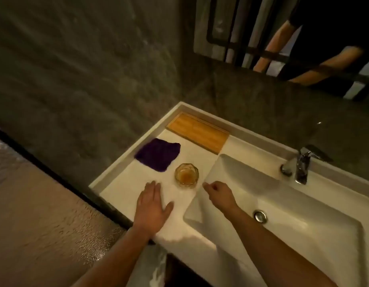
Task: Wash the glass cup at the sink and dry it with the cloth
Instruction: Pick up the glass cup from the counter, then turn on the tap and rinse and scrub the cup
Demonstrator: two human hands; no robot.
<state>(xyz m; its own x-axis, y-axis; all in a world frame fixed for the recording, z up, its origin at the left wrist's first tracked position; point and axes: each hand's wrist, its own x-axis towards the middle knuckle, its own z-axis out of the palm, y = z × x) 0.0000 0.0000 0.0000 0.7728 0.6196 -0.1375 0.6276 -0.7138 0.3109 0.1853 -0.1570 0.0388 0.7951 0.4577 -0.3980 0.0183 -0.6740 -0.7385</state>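
Nearest the camera: two bare forearms reaching over the white surface [121, 191]. Left hand [153, 206] flat, palm down, fingers spread, grip fully open and holding nothing. Right hand [217, 195] hovering at the near left edge of the sink [303, 235], fingers loosely curled, thumb and forefinger slightly parted, grip empty. Glass cup [186, 175] upright on the surface between the two hands, just beyond both and touched by neither, with an amber residue at the bottom. Purple cloth [158, 155] flat on the surface, just beyond and left of the cup, apart from it. Wooden tray [198, 132] farther back against the wall. Faucet [301, 165] at the rear of the sink; no running water visible. Step in hand, as judged: approach to the cup, washing not yet begun. Next move calls for closing the right grip round the cup wall, lifting clear of the surface, carrying over the basin beneath the faucet spout, and opening the tap.
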